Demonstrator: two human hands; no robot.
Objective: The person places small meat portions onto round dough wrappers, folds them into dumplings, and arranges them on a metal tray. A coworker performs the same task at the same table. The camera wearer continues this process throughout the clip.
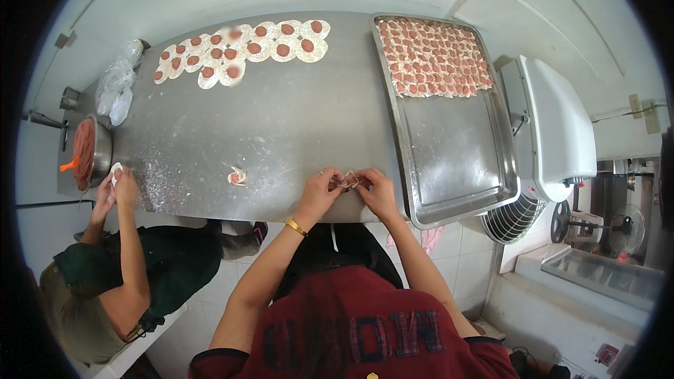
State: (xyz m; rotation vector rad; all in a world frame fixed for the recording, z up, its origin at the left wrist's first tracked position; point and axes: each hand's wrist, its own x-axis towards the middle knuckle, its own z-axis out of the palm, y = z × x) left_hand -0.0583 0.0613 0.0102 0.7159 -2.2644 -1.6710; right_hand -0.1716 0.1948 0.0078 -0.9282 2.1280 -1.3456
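Observation:
Near the table's front edge, my left hand and my right hand pinch a small open-topped dumpling between their fingertips. Its thin wrapper looks gathered around the filling, though my fingers hide much of it. A single formed dumpling rests on the steel table to the left of my hands. Farther back lie rows of round, flat wrappers, overlapping, each with a ball of pink meat filling on it. To my right, a large metal tray holds closely packed dumplings in its far half.
At the left, another person's hands hold a white wrapper beside a metal bowl of meat filling with an orange-handled tool. A clear plastic bag lies behind the bowl. A white machine stands right of the tray.

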